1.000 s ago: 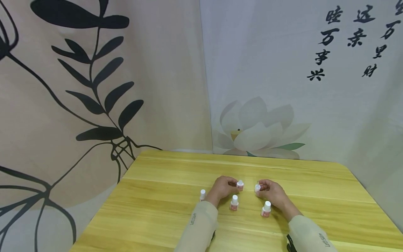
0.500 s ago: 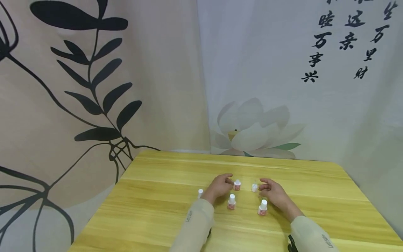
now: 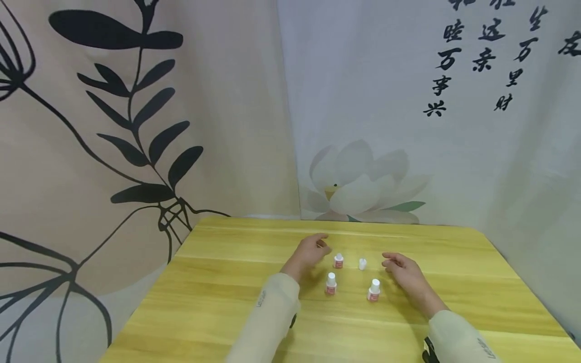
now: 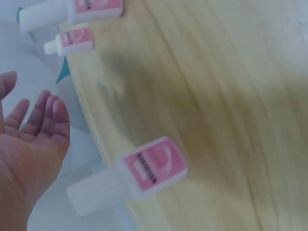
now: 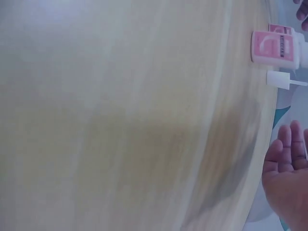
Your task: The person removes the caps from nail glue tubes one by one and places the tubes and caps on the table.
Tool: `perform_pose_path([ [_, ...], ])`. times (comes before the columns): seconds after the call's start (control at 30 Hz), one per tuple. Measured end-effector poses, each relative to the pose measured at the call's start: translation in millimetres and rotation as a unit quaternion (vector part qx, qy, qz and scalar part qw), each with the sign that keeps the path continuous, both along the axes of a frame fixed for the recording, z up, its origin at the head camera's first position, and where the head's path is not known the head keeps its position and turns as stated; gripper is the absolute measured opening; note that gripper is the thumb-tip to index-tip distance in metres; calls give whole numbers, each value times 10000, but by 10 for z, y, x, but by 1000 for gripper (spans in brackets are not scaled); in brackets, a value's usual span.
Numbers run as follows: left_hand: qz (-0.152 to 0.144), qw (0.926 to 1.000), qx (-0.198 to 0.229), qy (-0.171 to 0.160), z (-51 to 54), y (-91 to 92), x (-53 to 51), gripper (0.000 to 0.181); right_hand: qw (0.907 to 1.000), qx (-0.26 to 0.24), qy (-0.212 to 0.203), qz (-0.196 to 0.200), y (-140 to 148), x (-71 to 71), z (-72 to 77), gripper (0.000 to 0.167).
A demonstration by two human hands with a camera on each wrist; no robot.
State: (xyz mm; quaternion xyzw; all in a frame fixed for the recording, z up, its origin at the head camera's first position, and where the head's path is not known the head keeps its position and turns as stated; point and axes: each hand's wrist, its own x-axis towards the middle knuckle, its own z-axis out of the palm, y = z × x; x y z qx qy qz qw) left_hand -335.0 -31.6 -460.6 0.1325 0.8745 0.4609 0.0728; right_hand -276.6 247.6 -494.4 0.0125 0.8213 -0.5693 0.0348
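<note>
In the head view an uncapped bottle (image 3: 338, 261) with a pink label stands upright, and a white brush cap (image 3: 362, 264) rests right of it. My left hand (image 3: 309, 253) hovers just left of that bottle, fingers loosely bent, holding nothing. My right hand (image 3: 406, 275) is held off to the right of the cap, also holding nothing. The right wrist view shows the cap (image 5: 278, 80) standing with its thin stem up. In the left wrist view the uncapped bottle (image 4: 77, 41) has a narrow bare neck, and the left hand (image 4: 33, 149) touches nothing.
Two capped bottles, one (image 3: 331, 285) at centre and one (image 3: 374, 291) to its right, stand nearer on the wooden table (image 3: 204, 302). Another capped bottle (image 4: 154, 166) shows in the left wrist view. Printed cloth (image 3: 245, 126) hangs behind.
Both hands have drawn away from the uncapped bottle and the brush cap, the left one leftward and the right one rightward, letting go of them. The head view has shifted slightly.
</note>
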Motion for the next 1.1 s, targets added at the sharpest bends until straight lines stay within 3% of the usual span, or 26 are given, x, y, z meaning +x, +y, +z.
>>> perform_pose_path([
  [0.37,-202,9993,288,158,237,-41,39,46,9999,-49,-122,-70,100,151,62,51],
  [0.73,-314,9970,707,30,325,71,164,45,9999,-59,-72,75,77,333,74,46],
  [1.1,-533,9921,1133,66,381,283,340,45,9996,206,86,170,97,399,32,44],
])
